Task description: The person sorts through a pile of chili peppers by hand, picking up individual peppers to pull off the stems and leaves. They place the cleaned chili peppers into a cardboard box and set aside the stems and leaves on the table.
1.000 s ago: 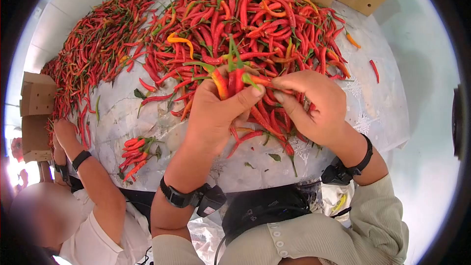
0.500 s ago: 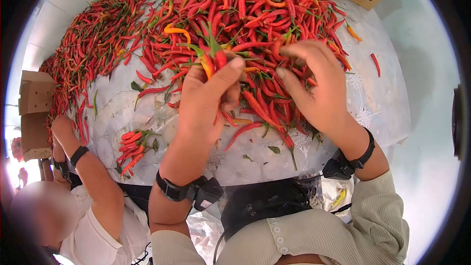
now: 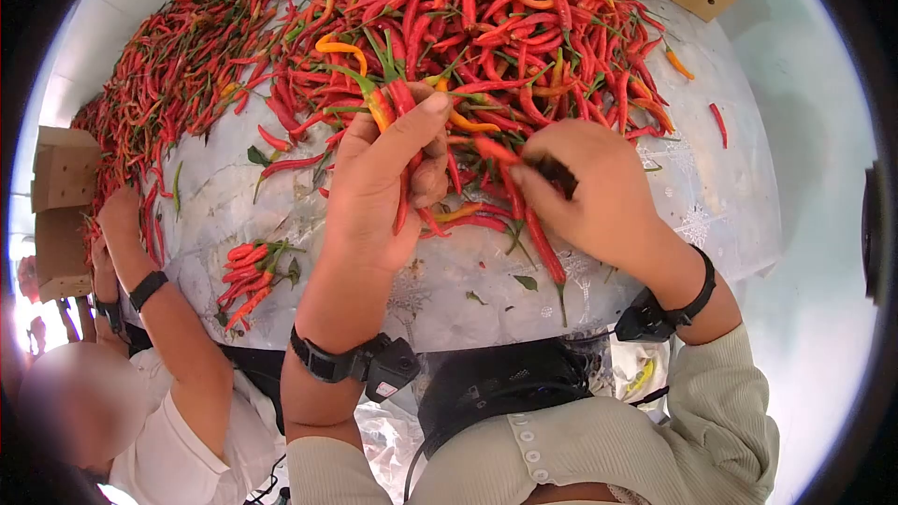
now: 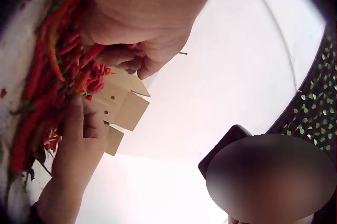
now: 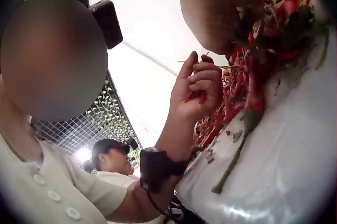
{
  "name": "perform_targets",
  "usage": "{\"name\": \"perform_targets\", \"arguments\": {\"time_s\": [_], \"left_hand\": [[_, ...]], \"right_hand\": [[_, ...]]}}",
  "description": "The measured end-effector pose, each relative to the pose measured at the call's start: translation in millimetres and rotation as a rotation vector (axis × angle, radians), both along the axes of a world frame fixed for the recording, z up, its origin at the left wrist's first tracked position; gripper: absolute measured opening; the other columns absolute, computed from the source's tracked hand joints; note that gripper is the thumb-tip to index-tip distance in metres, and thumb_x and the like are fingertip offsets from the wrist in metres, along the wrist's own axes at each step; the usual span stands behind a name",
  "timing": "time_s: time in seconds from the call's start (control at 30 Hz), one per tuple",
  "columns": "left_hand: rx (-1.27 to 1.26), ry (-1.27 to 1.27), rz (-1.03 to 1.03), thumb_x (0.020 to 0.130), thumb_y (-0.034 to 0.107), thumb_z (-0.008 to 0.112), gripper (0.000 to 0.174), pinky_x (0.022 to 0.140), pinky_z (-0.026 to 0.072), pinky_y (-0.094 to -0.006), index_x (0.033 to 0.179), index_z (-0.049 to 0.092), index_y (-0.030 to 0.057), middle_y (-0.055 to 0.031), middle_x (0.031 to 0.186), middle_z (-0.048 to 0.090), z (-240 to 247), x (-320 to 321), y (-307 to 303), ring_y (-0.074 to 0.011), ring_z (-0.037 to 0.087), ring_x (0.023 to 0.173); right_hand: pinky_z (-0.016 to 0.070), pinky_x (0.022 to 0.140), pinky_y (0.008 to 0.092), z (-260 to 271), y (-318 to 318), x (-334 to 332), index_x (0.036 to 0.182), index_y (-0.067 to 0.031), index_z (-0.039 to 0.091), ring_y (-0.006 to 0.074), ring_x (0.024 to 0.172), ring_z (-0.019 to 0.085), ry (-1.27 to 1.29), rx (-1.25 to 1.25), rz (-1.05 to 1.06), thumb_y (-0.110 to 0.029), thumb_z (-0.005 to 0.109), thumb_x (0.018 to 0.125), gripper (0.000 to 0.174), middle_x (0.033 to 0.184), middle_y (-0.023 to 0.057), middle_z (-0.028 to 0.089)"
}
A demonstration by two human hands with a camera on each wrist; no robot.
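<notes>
Now, head view, left grip: my left grip (image 3: 388,168) is clamped round several chilies (image 3: 401,99), above the bench (image 3: 739,196).
Head view, right grip: my right grip (image 3: 594,192) pinches a blurred red chili (image 3: 496,151) near the heap (image 3: 486,14).
Left-wrist view, carton: it (image 4: 131,112) shows beyond my hands.
Right-wrist view, fingertips: left ones curl; right ones, I cannot tell.

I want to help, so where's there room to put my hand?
There's a wide bare patch right of the right hand, below the lone chili. A smaller one lies between the small bunch and left hand. The big pile is crowded.
</notes>
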State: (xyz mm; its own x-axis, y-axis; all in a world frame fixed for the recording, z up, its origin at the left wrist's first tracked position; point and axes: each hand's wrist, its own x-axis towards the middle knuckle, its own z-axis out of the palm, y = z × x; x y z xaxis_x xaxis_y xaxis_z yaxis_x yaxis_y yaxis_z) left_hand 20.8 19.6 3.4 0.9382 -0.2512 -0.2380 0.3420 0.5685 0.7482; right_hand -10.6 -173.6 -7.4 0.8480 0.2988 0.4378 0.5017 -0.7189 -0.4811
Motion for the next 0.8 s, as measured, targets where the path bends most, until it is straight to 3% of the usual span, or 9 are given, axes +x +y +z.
{"name": "perform_targets", "arguments": {"time_s": [0.03, 0.1, 0.17, 0.2, 0.4, 0.5, 0.7, 0.8], "left_hand": [[0.023, -0.020, -0.016, 0.082, 0.013, 0.064, 0.018, 0.037, 0.0254, -0.0187, 0.096, 0.054, 0.0082, 0.0011, 0.064, 0.050, 0, 0, 0, -0.0042, 0.039, 0.042], [0.068, -0.061, -0.046, 0.087, 0.012, 0.057, 0.012, 0.037, 0.0246, -0.0189, 0.098, 0.054, 0.0090, 0.0027, 0.065, 0.049, -1, -2, 1, -0.0035, 0.036, 0.043], [0.096, -0.062, -0.073, 0.085, 0.011, 0.058, 0.013, 0.037, 0.0246, -0.0190, 0.098, 0.054, 0.0094, 0.0033, 0.064, 0.047, 1, -3, 0, -0.0034, 0.036, 0.043], [0.110, -0.064, -0.087, 0.084, 0.010, 0.059, 0.014, 0.037, 0.0246, -0.0191, 0.098, 0.054, 0.0096, 0.0035, 0.063, 0.046, 1, -4, 0, -0.0033, 0.035, 0.043], [0.089, -0.094, -0.050, 0.081, 0.008, 0.063, 0.018, 0.037, 0.0243, -0.0188, 0.096, 0.054, 0.0095, 0.0045, 0.062, 0.044, 0, -3, -3, -0.0032, 0.035, 0.043], [0.048, -0.086, -0.007, 0.077, 0.008, 0.069, 0.021, 0.038, 0.0219, -0.0194, 0.093, 0.055, 0.0051, 0.0035, 0.059, 0.047, -1, -3, -4, -0.0027, 0.033, 0.041], [0.118, -0.086, -0.171, 0.076, 0.007, 0.071, 0.023, 0.038, 0.0232, -0.0184, 0.095, 0.058, 0.0043, 0.0019, 0.066, 0.053, 1, -8, -11, -0.0022, 0.036, 0.044], [0.138, -0.099, -0.170, 0.079, 0.012, 0.069, 0.020, 0.039, 0.0251, -0.0185, 0.095, 0.058, 0.0048, 0.0015, 0.070, 0.055, -1, -10, -12, -0.0029, 0.041, 0.047]], "right_hand": [[0.0457, 0.060, 0.0388, 0, 0, 2, 0.078, -0.0046, 0.058, 0.0308, 0.066, 0.056, -0.023, 0.054, -0.027, -0.014, 0.068, 0.070, 0.015, 0.070, 0.0116, 0.056], [0.0453, 0.056, 0.0300, 9, -1, -1, 0.084, -0.0020, 0.060, 0.0187, 0.064, 0.058, 0.226, 0.265, -0.074, -0.014, 0.065, 0.079, 0.014, 0.072, 0.0081, 0.059], [0.0442, 0.055, 0.0248, 12, -3, -1, 0.087, -0.0010, 0.061, 0.0106, 0.064, 0.058, 0.475, 0.555, -0.054, -0.014, 0.064, 0.083, 0.014, 0.072, 0.0052, 0.060], [0.0426, 0.057, 0.0194, 11, -4, 0, 0.091, 0.0009, 0.061, 0.0027, 0.068, 0.054, 0.469, 0.564, -0.013, -0.015, 0.060, 0.087, 0.016, 0.076, 0.0010, 0.059], [0.0430, 0.060, 0.0189, 11, -1, 0, 0.095, 0.0022, 0.059, 0.0027, 0.069, 0.051, 0.639, 0.816, 0.034, -0.017, 0.059, 0.089, 0.020, 0.079, -0.0007, 0.059], [0.0437, 0.060, 0.0194, 14, 0, 1, 0.094, 0.0015, 0.060, 0.0032, 0.068, 0.052, 0.618, 0.849, -0.017, -0.017, 0.059, 0.089, 0.019, 0.078, -0.0002, 0.059], [0.0442, 0.058, 0.0199, 5, 2, -2, 0.094, 0.0013, 0.060, 0.0040, 0.066, 0.053, 0.630, 0.827, 0.200, -0.015, 0.062, 0.087, 0.018, 0.076, -0.0001, 0.060], [0.0436, 0.057, 0.0218, 5, 1, -3, 0.092, 0.0004, 0.061, 0.0055, 0.066, 0.054, 0.634, 0.781, 0.158, -0.015, 0.064, 0.084, 0.018, 0.076, 0.0023, 0.061]]}}
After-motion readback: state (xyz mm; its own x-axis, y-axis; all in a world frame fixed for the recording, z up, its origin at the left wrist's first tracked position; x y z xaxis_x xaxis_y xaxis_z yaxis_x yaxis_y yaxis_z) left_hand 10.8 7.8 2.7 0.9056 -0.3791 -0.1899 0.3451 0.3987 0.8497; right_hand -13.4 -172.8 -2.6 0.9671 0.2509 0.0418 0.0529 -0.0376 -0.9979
